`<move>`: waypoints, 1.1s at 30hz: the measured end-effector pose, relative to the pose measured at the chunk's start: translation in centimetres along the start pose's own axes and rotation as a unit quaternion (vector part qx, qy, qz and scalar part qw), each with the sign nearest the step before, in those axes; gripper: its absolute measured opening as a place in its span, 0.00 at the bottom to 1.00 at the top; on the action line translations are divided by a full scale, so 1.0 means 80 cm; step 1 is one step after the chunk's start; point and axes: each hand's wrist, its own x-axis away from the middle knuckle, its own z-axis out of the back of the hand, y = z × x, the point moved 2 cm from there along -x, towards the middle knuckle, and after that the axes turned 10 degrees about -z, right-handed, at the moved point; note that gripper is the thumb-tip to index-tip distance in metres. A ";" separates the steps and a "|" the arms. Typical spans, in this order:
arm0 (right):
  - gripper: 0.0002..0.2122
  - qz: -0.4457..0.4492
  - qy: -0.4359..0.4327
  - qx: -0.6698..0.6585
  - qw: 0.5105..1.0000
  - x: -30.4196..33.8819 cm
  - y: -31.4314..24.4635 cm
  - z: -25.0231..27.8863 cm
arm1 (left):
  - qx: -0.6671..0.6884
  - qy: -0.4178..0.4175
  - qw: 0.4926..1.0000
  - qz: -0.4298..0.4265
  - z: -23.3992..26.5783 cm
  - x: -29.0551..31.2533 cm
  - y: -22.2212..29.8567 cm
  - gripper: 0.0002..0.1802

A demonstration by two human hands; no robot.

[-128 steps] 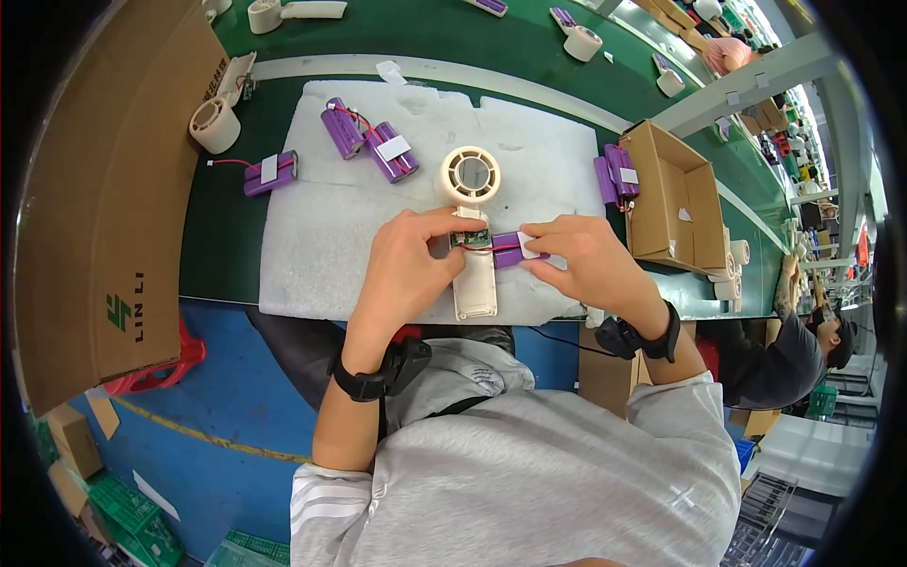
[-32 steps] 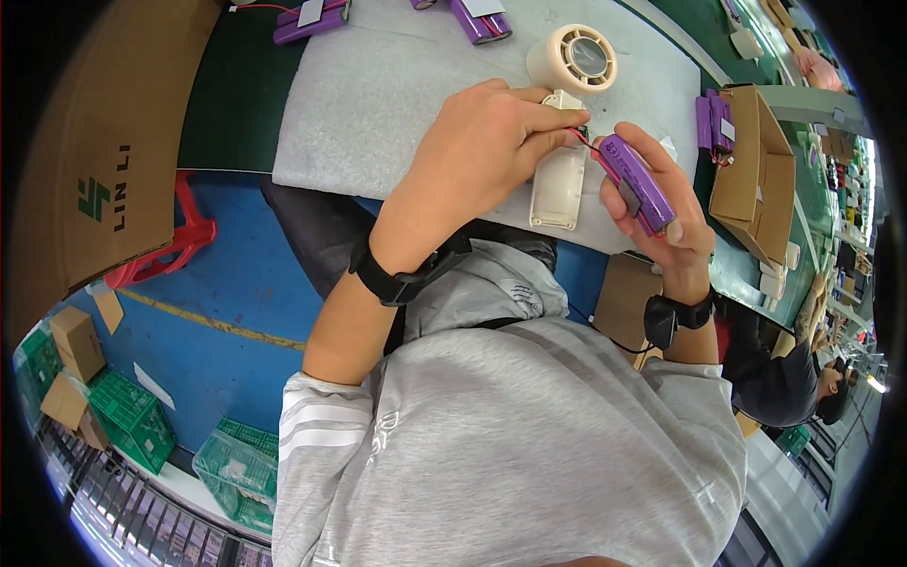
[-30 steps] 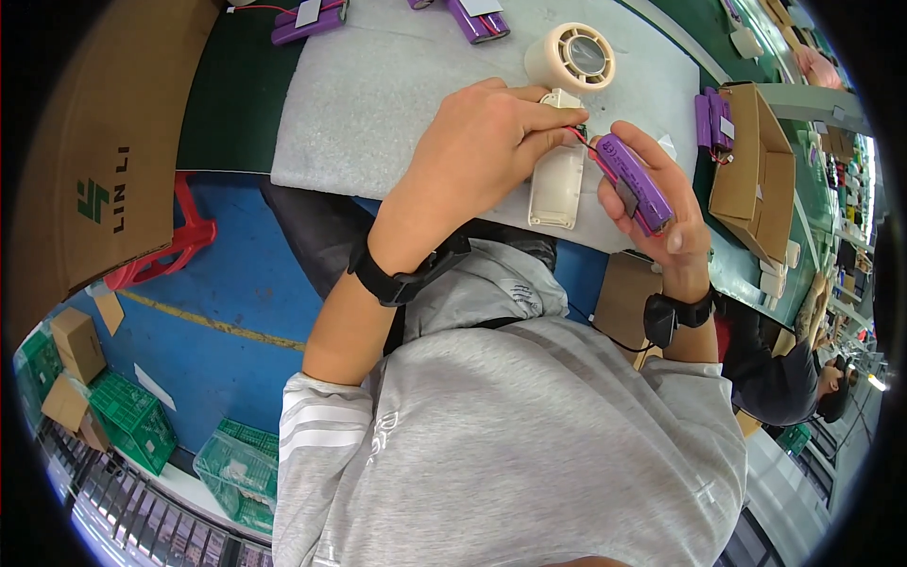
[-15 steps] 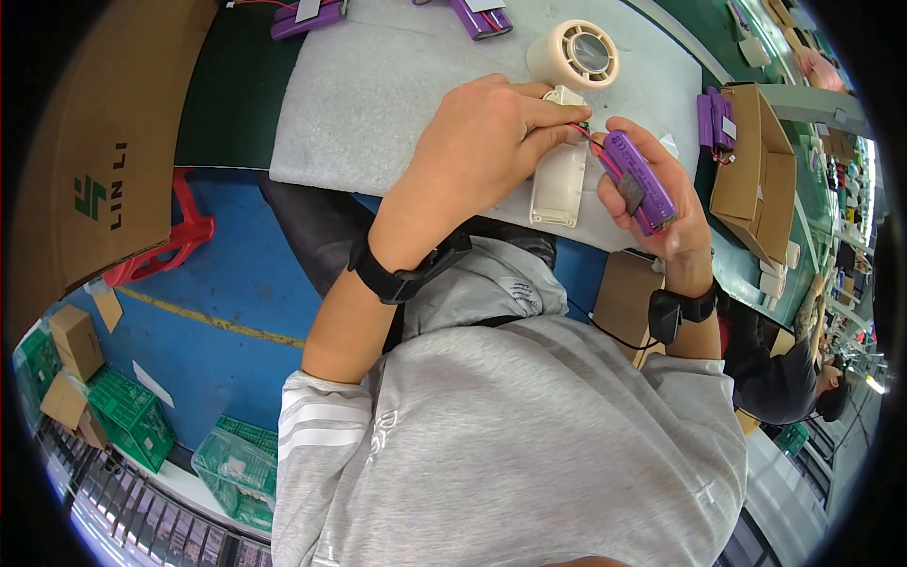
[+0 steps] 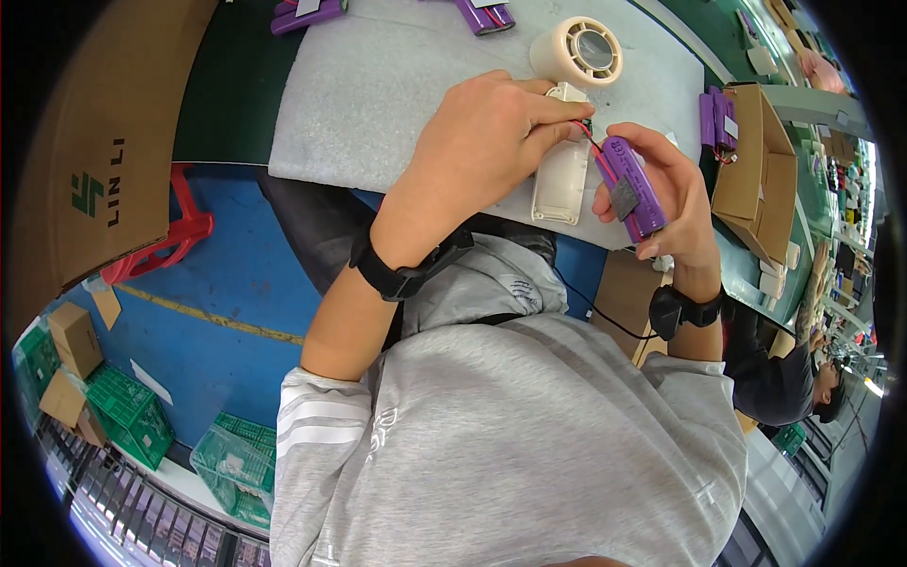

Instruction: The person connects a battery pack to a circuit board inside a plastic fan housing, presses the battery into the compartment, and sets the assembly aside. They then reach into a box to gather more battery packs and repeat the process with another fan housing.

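A cream handheld fan lies on the pale foam sheet, its round head (image 5: 588,52) at the far end and its open handle shell (image 5: 559,189) pointing toward me. My left hand (image 5: 496,137) is closed in a pinch over the upper handle, on the ends of the red and black battery leads (image 5: 588,135). Its fingertips hide the lead ends, beside a small green circuit board (image 5: 588,124). To the right of the handle, my right hand (image 5: 682,198) holds a purple battery pack (image 5: 641,194) with a grey pad on it. The leads run from this pack to my left fingertips.
More purple battery packs (image 5: 485,15) lie at the far edge, with others (image 5: 718,121) at the right. Beside those stands an open cardboard box (image 5: 756,180). A large carton (image 5: 104,142) rises at the left, near a red stool (image 5: 184,231). Another person (image 5: 779,373) is at right.
My right hand has turned the battery pack slightly more upright, and its fingers have shifted around it. My left hand keeps its pinch at the same place on the handle.
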 end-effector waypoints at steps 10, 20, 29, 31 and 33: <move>0.38 0.128 0.011 0.276 0.953 0.011 -0.015 -0.022 | 0.000 -0.011 1.000 -0.006 0.002 -0.001 0.002 0.14; 0.37 0.164 0.042 0.440 0.882 0.016 -0.023 -0.035 | -0.014 -0.012 1.000 -0.002 0.002 0.000 0.002 0.11; 0.34 0.173 0.073 0.498 0.847 0.013 -0.023 -0.047 | -0.009 -0.007 1.000 -0.021 0.002 0.000 0.000 0.11; 0.34 0.164 0.080 0.493 0.851 0.014 -0.022 -0.048 | -0.010 -0.013 1.000 -0.022 0.004 0.000 -0.001 0.11; 0.34 0.157 0.090 0.491 0.852 0.016 -0.016 -0.046 | -0.007 -0.028 0.999 -0.024 0.007 -0.001 0.001 0.12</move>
